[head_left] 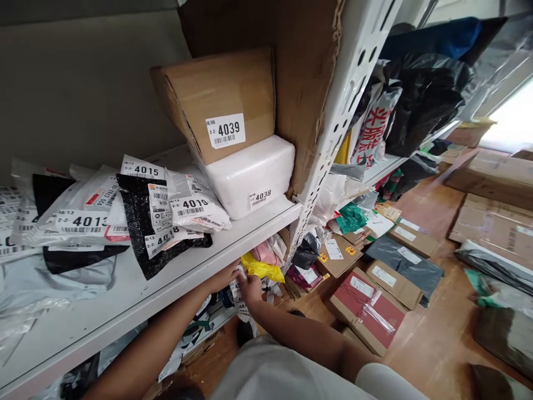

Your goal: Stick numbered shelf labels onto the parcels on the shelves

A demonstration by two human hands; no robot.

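Observation:
Both my hands reach under the white shelf board (175, 278) into the lower shelf. My left hand (225, 276) and my right hand (250, 289) are closed together on a white labelled parcel bag (239, 303). A yellow bag (260, 269) lies just behind my right hand, and pink bags (266, 253) sit behind that. On the shelf above lie several labelled poly bags, among them a black one (144, 222) and a white one marked 4019 (195, 208). A cardboard box marked 4039 (220, 103) rests on a white foam box marked 4038 (250, 175).
A perforated white metal upright (333, 128) divides the shelving. To the right hang black bags (425, 94). Cardboard boxes and grey and red parcels (375, 300) cover the wooden floor (437, 344). Larger cartons (495, 172) stand at the far right.

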